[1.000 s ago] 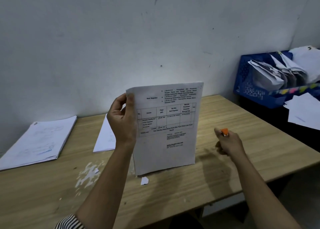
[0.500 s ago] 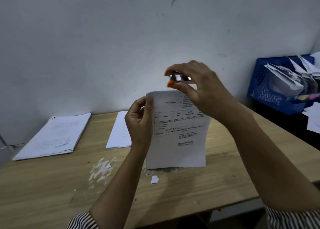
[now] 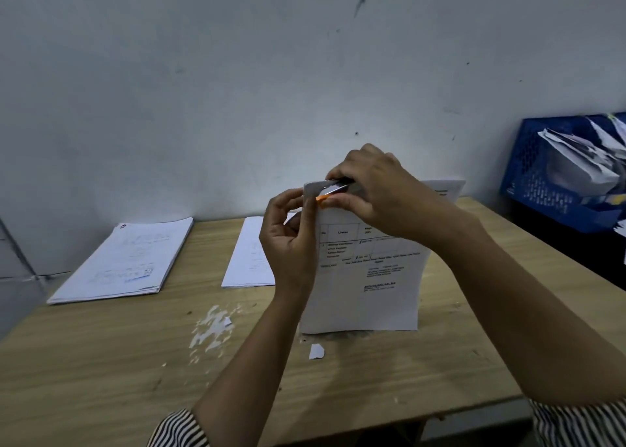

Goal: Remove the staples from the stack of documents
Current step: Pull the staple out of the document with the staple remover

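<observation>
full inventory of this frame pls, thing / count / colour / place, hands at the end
stapled document: 1, white with black print, held upright, bottom edge on the table
staple remover: 1, metal with orange part, at the document's top left corner
paper stacks: 2, white, flat on the table at the back; thicker one far left, thinner one beside the left hand
paper scraps: several, white, on the table in front of the document
table: 1, light wood
basket: 1, blue, right edge, holds crumpled papers
wall: grey-white, scuffed
left hand: pinches the document's left edge near the top
right hand: grips the staple remover
sleeves: 2, black-and-white striped, bottom edge
</observation>
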